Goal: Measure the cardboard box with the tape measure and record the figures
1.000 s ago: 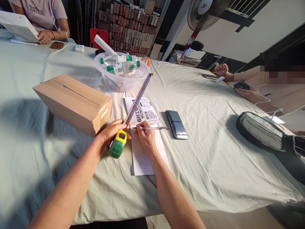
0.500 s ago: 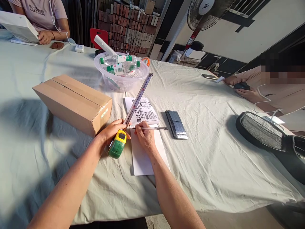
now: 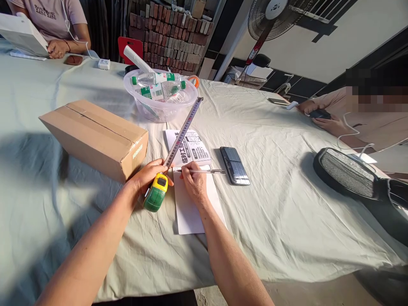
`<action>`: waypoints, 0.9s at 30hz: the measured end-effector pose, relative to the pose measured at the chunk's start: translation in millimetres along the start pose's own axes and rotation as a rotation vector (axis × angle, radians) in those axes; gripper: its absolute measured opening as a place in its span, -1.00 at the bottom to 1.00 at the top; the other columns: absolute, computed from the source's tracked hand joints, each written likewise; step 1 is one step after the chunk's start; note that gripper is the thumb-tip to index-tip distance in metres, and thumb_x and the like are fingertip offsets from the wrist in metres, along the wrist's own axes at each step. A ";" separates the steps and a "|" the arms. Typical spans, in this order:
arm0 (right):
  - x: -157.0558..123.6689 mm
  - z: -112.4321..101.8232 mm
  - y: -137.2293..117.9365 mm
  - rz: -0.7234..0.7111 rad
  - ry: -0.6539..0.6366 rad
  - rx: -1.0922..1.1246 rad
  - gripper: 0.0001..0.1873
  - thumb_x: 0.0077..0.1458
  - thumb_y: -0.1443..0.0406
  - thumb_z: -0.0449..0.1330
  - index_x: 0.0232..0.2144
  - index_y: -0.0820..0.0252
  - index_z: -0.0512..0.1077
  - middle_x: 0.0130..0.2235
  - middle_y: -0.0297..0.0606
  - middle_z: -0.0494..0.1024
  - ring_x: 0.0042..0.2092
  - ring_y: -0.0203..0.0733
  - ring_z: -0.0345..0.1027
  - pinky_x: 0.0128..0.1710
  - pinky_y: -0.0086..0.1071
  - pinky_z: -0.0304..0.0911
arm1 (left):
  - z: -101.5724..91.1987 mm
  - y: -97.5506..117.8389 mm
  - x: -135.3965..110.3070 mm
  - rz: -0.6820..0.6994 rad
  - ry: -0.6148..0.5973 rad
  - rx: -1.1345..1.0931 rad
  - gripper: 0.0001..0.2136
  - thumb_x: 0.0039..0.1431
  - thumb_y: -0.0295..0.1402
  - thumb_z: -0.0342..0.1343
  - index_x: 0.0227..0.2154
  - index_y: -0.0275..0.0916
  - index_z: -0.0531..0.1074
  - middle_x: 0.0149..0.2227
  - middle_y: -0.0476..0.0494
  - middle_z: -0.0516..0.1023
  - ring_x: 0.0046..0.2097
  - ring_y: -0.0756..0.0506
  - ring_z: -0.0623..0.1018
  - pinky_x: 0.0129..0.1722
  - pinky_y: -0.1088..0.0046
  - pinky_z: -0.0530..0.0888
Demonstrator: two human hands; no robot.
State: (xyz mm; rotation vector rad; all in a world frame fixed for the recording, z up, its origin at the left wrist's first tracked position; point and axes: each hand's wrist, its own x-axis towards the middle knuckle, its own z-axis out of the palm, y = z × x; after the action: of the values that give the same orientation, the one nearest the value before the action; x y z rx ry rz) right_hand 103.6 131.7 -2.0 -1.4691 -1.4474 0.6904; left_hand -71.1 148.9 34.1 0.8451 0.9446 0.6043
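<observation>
My left hand is closed round a green and yellow tape measure, near where the blade leaves the case. The extended metal blade slants away over the upper printed page, its tip by the plastic basin. In my right hand a clear pen is gripped, its point at the top left of a white sheet. Above that sheet lies a page with large black printed characters. My right fingers partly hide the pen's writing end. A closed cardboard box sits left of my left hand.
A dark phone lies right of the papers. The clear basin holds plastic bottles. A black mesh-topped object stands at the right. Two people sit at the table, far left and right. A fan stands behind.
The whole view has shifted slightly left. My hands keep their holds on the tape measure and the pen; the pen has barely moved on the sheet.
</observation>
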 end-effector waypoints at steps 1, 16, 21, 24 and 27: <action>0.0 0.0 -0.6 0.004 0.000 -0.001 -0.79 0.12 0.21 0.04 -0.54 0.09 0.26 -0.59 -0.43 0.37 -0.53 -0.26 0.22 -0.47 -0.38 0.11 | -0.1 -0.4 0.2 0.002 -0.001 0.002 -0.62 0.22 -0.37 0.00 0.08 -0.31 0.40 -0.56 -0.15 0.56 -0.50 -0.06 0.56 -0.54 0.55 0.38; -0.6 0.6 0.8 0.018 -0.008 -0.026 -0.79 0.10 0.21 0.04 -0.55 0.09 0.25 -0.59 -0.43 0.36 -0.54 -0.27 0.19 -0.48 -0.39 0.09 | -3.5 -4.2 2.5 0.020 -0.013 -0.014 -0.62 0.18 -0.36 0.04 0.05 -0.31 0.42 -0.54 -0.19 0.57 -0.47 -0.09 0.57 -0.52 0.52 0.38; -0.8 0.1 -1.1 0.035 0.002 -0.014 -0.80 0.09 0.23 0.05 -0.56 0.09 0.24 -0.61 -0.44 0.35 -0.56 -0.28 0.17 -0.51 -0.40 0.06 | -3.4 -3.7 1.4 0.020 -0.017 -0.003 -0.62 0.19 -0.35 0.03 0.06 -0.30 0.42 -0.54 -0.19 0.58 -0.48 -0.08 0.55 -0.52 0.52 0.38; -0.5 -0.3 -1.7 0.040 0.017 0.003 -0.80 0.09 0.23 0.05 -0.56 0.09 0.24 -0.61 -0.43 0.36 -0.55 -0.27 0.18 -0.51 -0.40 0.07 | -2.6 -2.5 0.6 0.012 -0.006 0.001 -0.62 0.20 -0.36 0.01 0.07 -0.31 0.41 -0.55 -0.19 0.58 -0.48 -0.08 0.55 -0.52 0.53 0.38; -0.5 -0.2 -0.8 0.036 0.015 0.003 -0.80 0.10 0.22 0.04 -0.55 0.09 0.24 -0.60 -0.43 0.36 -0.54 -0.27 0.18 -0.50 -0.40 0.08 | -1.6 -1.5 -0.1 0.011 -0.008 0.001 -0.62 0.21 -0.37 0.00 0.07 -0.32 0.41 -0.55 -0.19 0.58 -0.47 -0.08 0.56 -0.52 0.53 0.38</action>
State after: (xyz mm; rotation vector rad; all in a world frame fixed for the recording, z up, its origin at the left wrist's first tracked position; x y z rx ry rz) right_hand 103.4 131.1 -1.3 -1.4986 -1.4111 0.7024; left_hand -72.4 148.6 32.3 0.8531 0.9336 0.6095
